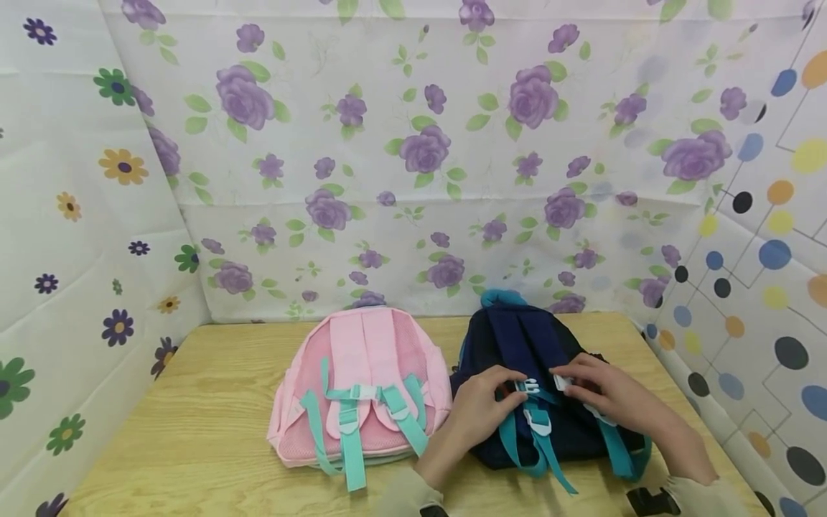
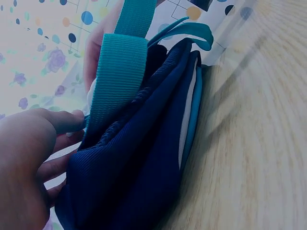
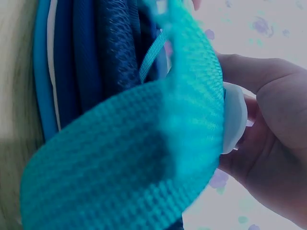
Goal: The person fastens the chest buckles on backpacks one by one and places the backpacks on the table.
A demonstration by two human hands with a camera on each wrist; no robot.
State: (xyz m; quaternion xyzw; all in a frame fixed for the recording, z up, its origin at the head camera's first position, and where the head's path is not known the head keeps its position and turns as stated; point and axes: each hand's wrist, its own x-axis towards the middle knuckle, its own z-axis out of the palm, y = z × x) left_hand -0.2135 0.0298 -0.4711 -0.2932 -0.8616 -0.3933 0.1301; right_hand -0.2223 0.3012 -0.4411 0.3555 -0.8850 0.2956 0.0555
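A dark navy backpack [image 1: 478,352] lies back panel up on the table, with teal straps hanging off its lower edge. Over its middle, my left hand [image 1: 481,406] pinches the teal strap end behind a white pronged buckle half [image 1: 532,386]. My right hand [image 1: 610,395] holds the other white buckle half [image 1: 562,383] between thumb and fingers, a short gap away. In the left wrist view, a wide teal strap [image 2: 120,72] hides most of the buckle. A teal strap loop [image 3: 120,158] covers much of the right wrist view, beside a white plastic piece [image 3: 235,117].
Left of the navy backpack lies a pink backpack [image 1: 362,337], its teal chest strap joined by a white buckle [image 1: 368,392]. Both rest on a wooden table [image 1: 194,431]. Patterned cloth [image 1: 388,86] hangs behind and at both sides.
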